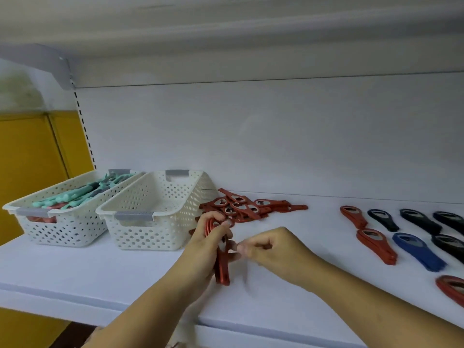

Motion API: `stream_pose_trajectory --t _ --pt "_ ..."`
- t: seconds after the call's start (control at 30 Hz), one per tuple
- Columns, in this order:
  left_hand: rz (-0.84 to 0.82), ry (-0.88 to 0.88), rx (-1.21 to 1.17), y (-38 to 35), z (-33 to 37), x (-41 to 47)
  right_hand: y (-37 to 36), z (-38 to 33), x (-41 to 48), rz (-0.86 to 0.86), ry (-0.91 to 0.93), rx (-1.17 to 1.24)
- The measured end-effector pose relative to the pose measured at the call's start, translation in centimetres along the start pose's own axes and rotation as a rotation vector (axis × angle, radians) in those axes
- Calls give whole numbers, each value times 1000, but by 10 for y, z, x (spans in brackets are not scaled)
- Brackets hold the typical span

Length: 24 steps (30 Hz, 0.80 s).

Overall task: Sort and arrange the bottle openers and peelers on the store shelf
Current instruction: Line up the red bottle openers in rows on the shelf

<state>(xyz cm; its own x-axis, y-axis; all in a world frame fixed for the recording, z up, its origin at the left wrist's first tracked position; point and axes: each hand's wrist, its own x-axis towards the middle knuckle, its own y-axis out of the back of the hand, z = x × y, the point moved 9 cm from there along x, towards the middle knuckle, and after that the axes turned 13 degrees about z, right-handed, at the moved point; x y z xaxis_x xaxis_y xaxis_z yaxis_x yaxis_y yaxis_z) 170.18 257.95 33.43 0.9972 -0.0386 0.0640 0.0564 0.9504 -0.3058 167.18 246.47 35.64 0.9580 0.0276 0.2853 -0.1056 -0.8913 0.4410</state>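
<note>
Several red openers [223, 271], edgewise (handles nearest)

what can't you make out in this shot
Head view:
The right hand: fingertips motion-blurred, so whether they pinch anything is unclear.
The stack of red openers in the left hand: count hidden by its fingers.
The right basket: floor hidden by its near wall.
The lowest red opener at right: cut off by the frame edge.
</note>
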Motion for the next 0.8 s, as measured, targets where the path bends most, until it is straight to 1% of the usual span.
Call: stream_pose_trajectory --t 0.03,0.1,0.13,0.23,0.3,0.4,0.57,0.63,0.7,0.8 --pt "-12 -46 22 -10 2 -3 14 3 -8 37 -29 23" --pt "-58 -128 79 -35 5 -10 39 16 -23 100 -87 -11" --pt "-89 -163 112 -49 5 -14 47 22 -31 93 -115 -34" --pt "-220 -243 219 -95 -2 -32 52 34 -57 -1 -163 -66" --pt "-318 -302 274 -123 -8 -45 66 41 -67 49 -187 -55" --pt "-364 -396 306 -148 -12 -58 88 51 -79 110 -238 -42" --pt "-409 -396 269 -166 -19 -71 95 52 -90 73 -219 -29" --pt "-457 -402 285 -170 -24 -78 100 56 -94 103 -218 -20" --pt "-560 -399 327 -175 -30 -85 109 61 -97 144 -218 -20" --pt "-734 -483 493 -179 -40 -91 122 73 -100 188 -238 -83"
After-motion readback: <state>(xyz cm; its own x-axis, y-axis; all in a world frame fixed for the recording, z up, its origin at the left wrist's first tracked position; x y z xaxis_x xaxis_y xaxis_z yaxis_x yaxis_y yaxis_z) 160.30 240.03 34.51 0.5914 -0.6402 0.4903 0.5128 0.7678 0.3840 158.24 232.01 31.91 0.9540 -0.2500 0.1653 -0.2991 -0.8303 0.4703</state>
